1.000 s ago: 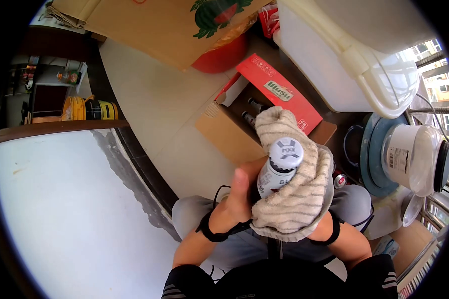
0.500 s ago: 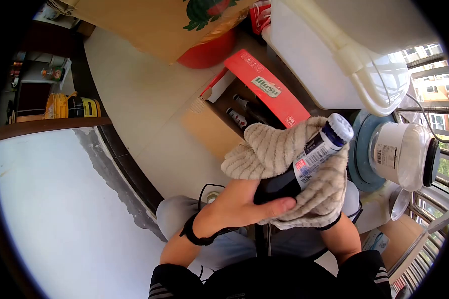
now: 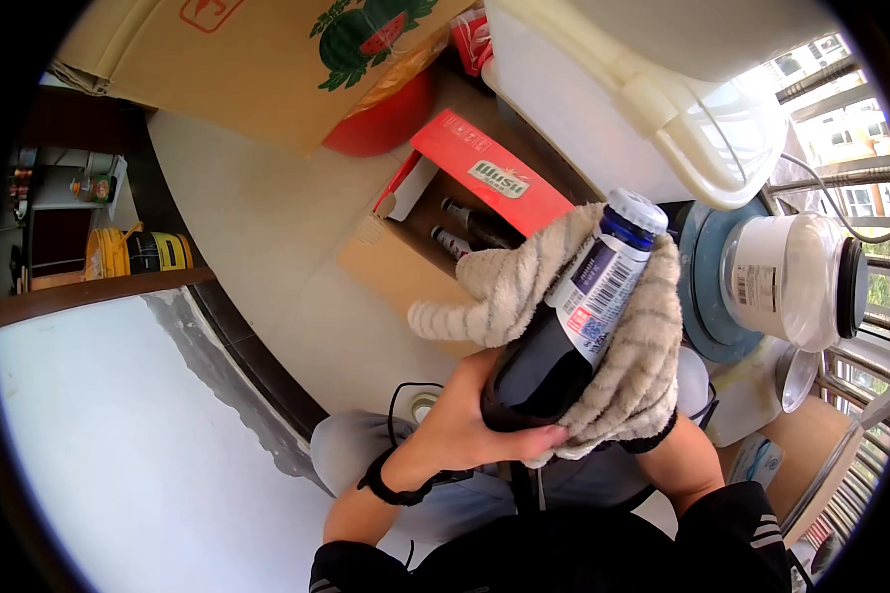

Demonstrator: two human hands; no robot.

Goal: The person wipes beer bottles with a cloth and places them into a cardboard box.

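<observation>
A dark glass beer bottle [image 3: 537, 368] with a white cap, blue foil neck and barcoded label leans up to the right in front of me. My left hand [image 3: 462, 420] is closed around its lower part, thumb lying across near the base. A beige striped towel [image 3: 635, 381] wraps the bottle's far and right sides, one end hanging to the left. My right hand is buried in the towel, pressing it against the bottle; only the right wrist [image 3: 670, 457] and forearm show, and its fingers are hidden.
Beyond the bottle stands an open red and brown carton [image 3: 494, 173] with bottles inside. A watermelon-printed box [image 3: 267, 74], red basin [image 3: 386, 117] and white bin [image 3: 583, 109] lie farther back. A clear jar [image 3: 776, 282] is on the right, a white panel [image 3: 148, 425] on the left.
The bottle has tilted more upright, showing more of its label and dark body. My left hand has moved slightly left and down with it, and the towel has shifted left.
</observation>
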